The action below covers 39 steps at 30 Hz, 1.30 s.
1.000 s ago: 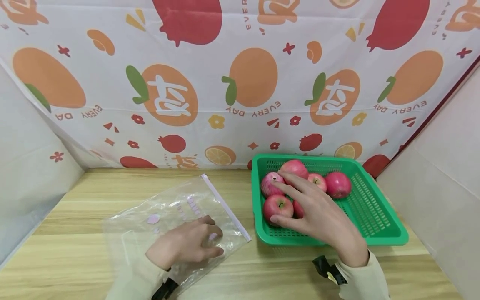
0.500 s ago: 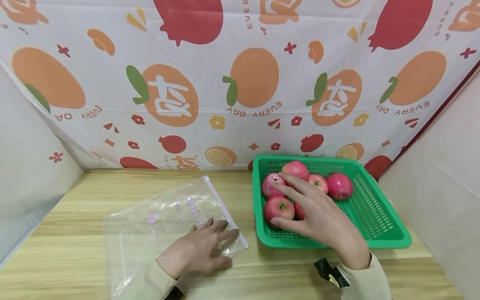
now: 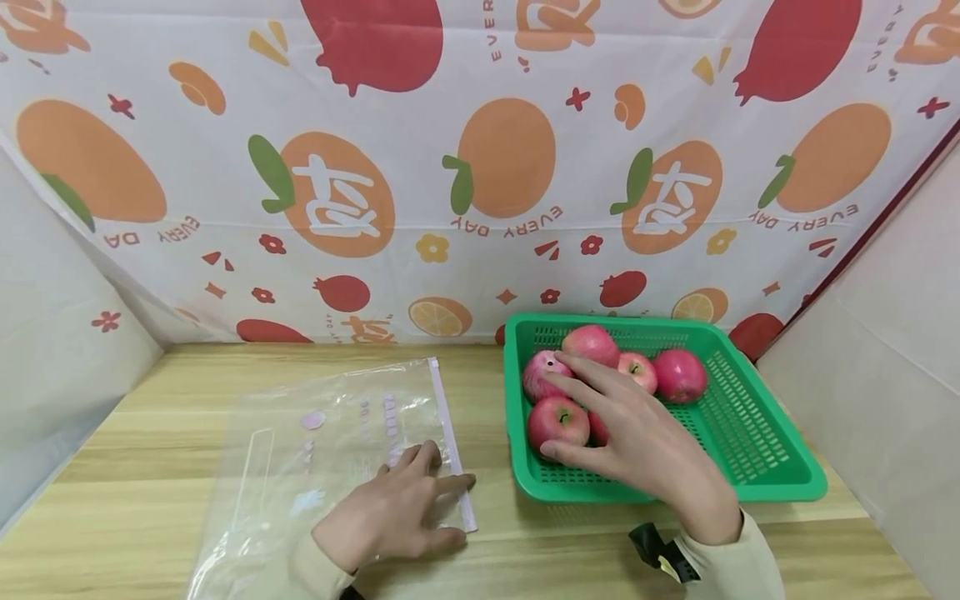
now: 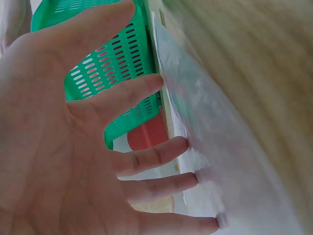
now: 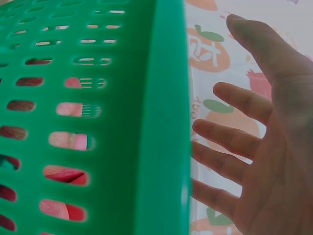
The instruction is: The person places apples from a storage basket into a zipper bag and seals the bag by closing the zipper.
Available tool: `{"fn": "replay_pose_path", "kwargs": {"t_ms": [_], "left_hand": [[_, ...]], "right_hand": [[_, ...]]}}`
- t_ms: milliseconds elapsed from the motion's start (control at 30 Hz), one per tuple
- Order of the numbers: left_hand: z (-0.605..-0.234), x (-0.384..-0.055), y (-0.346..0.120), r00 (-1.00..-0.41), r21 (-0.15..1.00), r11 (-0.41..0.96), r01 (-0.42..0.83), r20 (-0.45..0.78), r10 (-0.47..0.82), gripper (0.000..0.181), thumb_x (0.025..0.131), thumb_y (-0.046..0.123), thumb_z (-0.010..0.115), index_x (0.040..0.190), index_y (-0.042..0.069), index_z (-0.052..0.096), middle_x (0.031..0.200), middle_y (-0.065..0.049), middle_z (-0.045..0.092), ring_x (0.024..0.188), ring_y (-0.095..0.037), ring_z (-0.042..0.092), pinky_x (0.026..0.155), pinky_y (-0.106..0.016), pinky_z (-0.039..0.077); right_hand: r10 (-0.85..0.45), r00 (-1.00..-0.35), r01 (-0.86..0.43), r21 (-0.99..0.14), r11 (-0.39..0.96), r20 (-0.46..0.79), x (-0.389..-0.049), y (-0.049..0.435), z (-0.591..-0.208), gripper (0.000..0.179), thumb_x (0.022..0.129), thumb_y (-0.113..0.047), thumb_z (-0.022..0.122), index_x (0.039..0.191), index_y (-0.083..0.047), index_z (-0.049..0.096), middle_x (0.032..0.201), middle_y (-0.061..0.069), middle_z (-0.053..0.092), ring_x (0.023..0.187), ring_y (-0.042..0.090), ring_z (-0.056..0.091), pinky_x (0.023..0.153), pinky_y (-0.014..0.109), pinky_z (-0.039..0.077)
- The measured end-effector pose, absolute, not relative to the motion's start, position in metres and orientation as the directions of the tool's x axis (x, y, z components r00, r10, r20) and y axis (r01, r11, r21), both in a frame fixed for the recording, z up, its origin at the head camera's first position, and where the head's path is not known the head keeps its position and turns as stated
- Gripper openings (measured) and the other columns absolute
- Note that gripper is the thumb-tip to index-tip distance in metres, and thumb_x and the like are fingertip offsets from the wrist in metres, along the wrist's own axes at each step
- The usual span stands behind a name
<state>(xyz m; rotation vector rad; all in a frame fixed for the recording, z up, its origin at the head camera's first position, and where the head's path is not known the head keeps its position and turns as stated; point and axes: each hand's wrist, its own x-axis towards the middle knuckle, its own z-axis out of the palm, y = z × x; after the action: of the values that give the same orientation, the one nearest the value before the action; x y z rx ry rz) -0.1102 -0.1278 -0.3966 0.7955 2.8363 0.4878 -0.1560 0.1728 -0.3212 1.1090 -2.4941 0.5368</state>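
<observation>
A clear zip bag (image 3: 330, 450) with a lilac zip strip (image 3: 447, 433) lies flat on the wooden table. My left hand (image 3: 397, 508) rests on it near the strip with fingers spread; in the left wrist view its fingertips touch the plastic film (image 4: 210, 127). To the right, a green basket (image 3: 780, 450) holds several red apples (image 3: 678, 375). Over the basket's left part hovers my right hand (image 3: 637, 425), fingers extended above an apple (image 3: 558, 421) and a netted pinkish one (image 3: 542, 377). In the right wrist view the basket wall (image 5: 122, 117) hides most of the fruit.
A white cloth with fruit prints (image 3: 502, 250) hangs behind the table (image 3: 112, 492) along its back edge. White side panels (image 3: 885, 333) stand at left and right. The basket stands close to the back cloth.
The bag has turned and straightened under my left hand, its strip now nearer upright in view. That hand has shifted and its fingers have spread. My right hand has stayed over the basket.
</observation>
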Motion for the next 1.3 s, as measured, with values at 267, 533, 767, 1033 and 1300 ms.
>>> {"fn": "replay_pose_path", "kwargs": {"t_ms": [267,533,767,1033,1300], "left_hand": [[-0.398,-0.109,-0.128,-0.858,0.351,0.813,0.465,-0.046,0.511,0.056,0.079,0.052,0.080,0.126,0.024,0.071,0.108,-0.009,0.051,0.098,-0.024,0.050,0.070,-0.056,0.051],[-0.393,-0.109,-0.130,-0.875,0.366,0.820,0.440,-0.028,0.483,0.052,0.080,0.058,0.077,0.118,0.023,0.070,0.104,-0.004,0.053,0.089,-0.018,0.054,0.066,-0.043,0.054],[-0.389,-0.113,-0.133,-0.867,0.341,0.817,0.466,-0.010,0.499,0.043,0.087,0.055,0.074,0.104,0.016,0.070,0.095,-0.001,0.057,0.074,-0.012,0.054,0.060,-0.032,0.051],[-0.395,-0.117,-0.136,-0.823,0.084,0.824,0.561,0.160,0.544,0.022,0.091,0.037,0.074,0.076,0.024,0.066,0.078,0.011,0.052,0.069,-0.010,0.054,0.061,-0.032,0.043],[-0.400,-0.123,-0.139,-0.788,0.044,0.803,0.594,0.234,0.570,0.019,0.081,0.012,0.080,0.067,0.017,0.068,0.072,0.009,0.051,0.063,-0.008,0.047,0.055,-0.025,0.041]], "right_hand": [[-0.616,-0.641,-0.749,-0.200,0.631,0.458,-0.154,0.172,-0.322,0.073,0.086,-0.057,0.076,0.150,-0.031,0.051,0.155,-0.001,0.048,0.140,0.020,0.048,0.103,0.049,0.053],[-0.617,-0.642,-0.749,-0.201,0.631,0.455,-0.154,0.172,-0.321,0.075,0.086,-0.057,0.076,0.151,-0.031,0.050,0.155,-0.002,0.048,0.141,0.020,0.048,0.103,0.048,0.054],[-0.612,-0.661,-0.734,-0.206,0.647,0.434,-0.154,0.172,-0.320,0.076,0.086,-0.059,0.075,0.152,-0.032,0.048,0.156,-0.003,0.047,0.143,0.020,0.046,0.104,0.048,0.053],[-0.616,-0.660,-0.736,-0.205,0.645,0.430,-0.154,0.172,-0.321,0.076,0.086,-0.059,0.075,0.152,-0.031,0.049,0.156,-0.001,0.047,0.142,0.021,0.046,0.102,0.049,0.054],[-0.614,-0.661,-0.735,-0.209,0.645,0.433,-0.155,0.172,-0.321,0.076,0.085,-0.059,0.076,0.151,-0.032,0.049,0.155,-0.002,0.048,0.141,0.020,0.047,0.101,0.048,0.055]]}}
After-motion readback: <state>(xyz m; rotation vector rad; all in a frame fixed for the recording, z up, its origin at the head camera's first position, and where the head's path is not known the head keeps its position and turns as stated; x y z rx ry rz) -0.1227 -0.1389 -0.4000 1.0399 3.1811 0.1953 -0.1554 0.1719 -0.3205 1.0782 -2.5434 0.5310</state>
